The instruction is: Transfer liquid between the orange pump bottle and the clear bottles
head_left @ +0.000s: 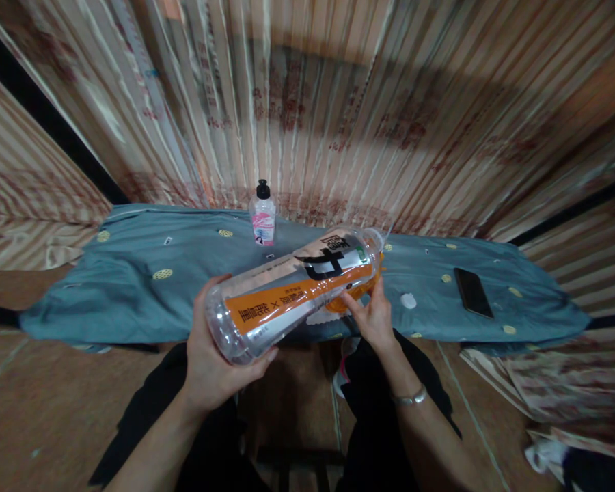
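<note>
A large clear plastic drink bottle (pixel 292 294) with an orange and silver label is tilted in front of me, base low on the left and open neck up on the right. My left hand (pixel 210 362) is wrapped round its base, thumb underneath. My right hand (pixel 372 314) is closed near the neck end, on an orange see-through object (pixel 338 305) mostly hidden behind the bottle. What kind of object that is does not show. Under it lies something white, partly covered. A white round cap (pixel 408 301) rests on the cloth right of my right hand.
A blue-green patterned cloth (pixel 133 301) covers the narrow table. A clear pump-top bottle (pixel 263 219) with a pink label stands at the back. A black phone (pixel 472 292) lies at the right. Striped curtains (pixel 307 123) hang behind, and another bottle (pixel 342 372) is below the table edge.
</note>
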